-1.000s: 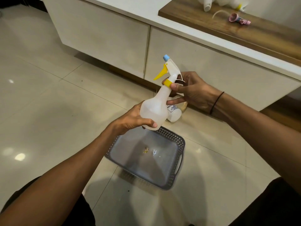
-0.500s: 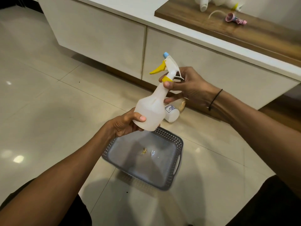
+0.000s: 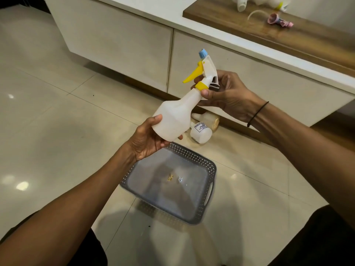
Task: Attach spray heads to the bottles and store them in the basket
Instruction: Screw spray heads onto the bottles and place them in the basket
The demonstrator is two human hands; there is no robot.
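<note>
White bottle (image 3: 173,120) mid-frame, base gripped by left hand (image 3: 148,139), right hand (image 3: 224,95) pinching yellow collar of spray head (image 3: 205,71), grey basket (image 3: 209,200) on floor below.

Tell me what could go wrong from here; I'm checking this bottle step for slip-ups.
1. The right hand grips only the yellow collar, so the spray head might end up cross-threaded or loose.
2. The left hand holds the tilted bottle at its base; it could slip toward the basket.
3. Bottles on the floor could be knocked.
</note>
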